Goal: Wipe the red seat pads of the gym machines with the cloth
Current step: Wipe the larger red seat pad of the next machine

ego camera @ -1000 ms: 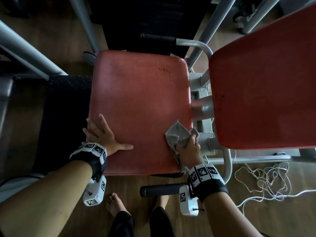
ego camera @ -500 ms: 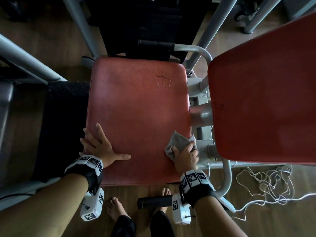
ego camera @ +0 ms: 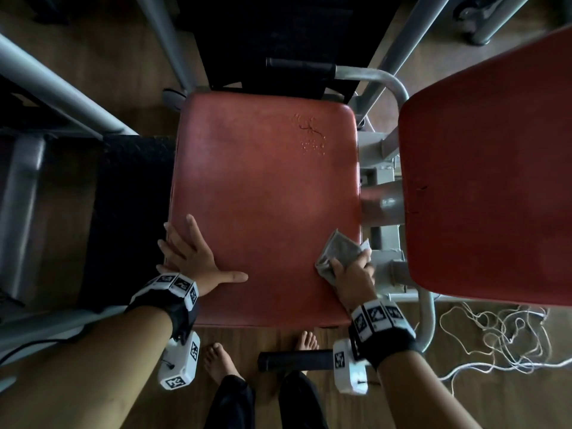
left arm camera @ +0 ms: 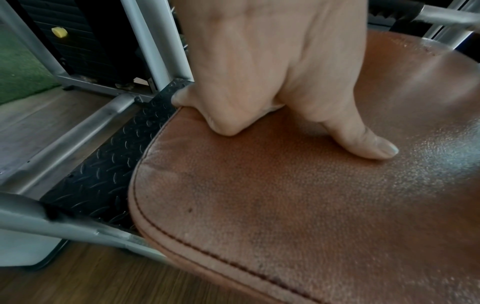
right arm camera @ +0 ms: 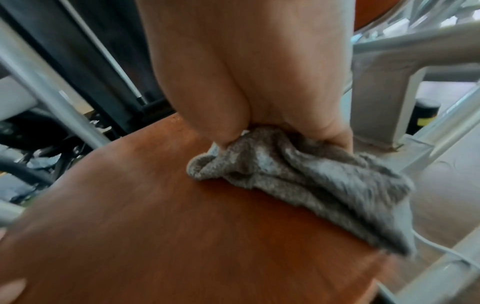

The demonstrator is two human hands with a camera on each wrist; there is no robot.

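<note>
My right hand (ego camera: 351,277) has the grey cloth (ego camera: 339,253) bunched up, fingers curled over it and the thumb pinching a fold, pressed down on the red seat pad (ego camera: 266,193) close to its right edge, near the front corner. The cloth looks like a soft, nubbly terry rag: light, limp, and happy to crumple, so it gives me nothing stiff to push with. I judge the best hold is just this, a wad gathered under the palm so my fingers drive it flat against the vinyl, with the loose tail (right arm camera: 374,216) trailing off the pad's edge toward the grey metal frame (ego camera: 385,181). That tail could snag on the frame beside the pad, so I would tuck it in. My left hand (ego camera: 192,258) lies flat and spread on the pad's left front, fingers straight, thumb (left arm camera: 363,142) pointing inward, holding nothing; the outer fingers reach the stitched edge. The pad itself seems firm but cushioned, with a grained, slightly shiny skin that should let the cloth glide easily. Near the far right corner there is a cracked patch (ego camera: 309,134) with small raised specks; I'd guess the surface there is brittle and needs a lighter pass. A second red pad (ego camera: 489,181) stands just to the right, not yet touched by either hand.
</note>
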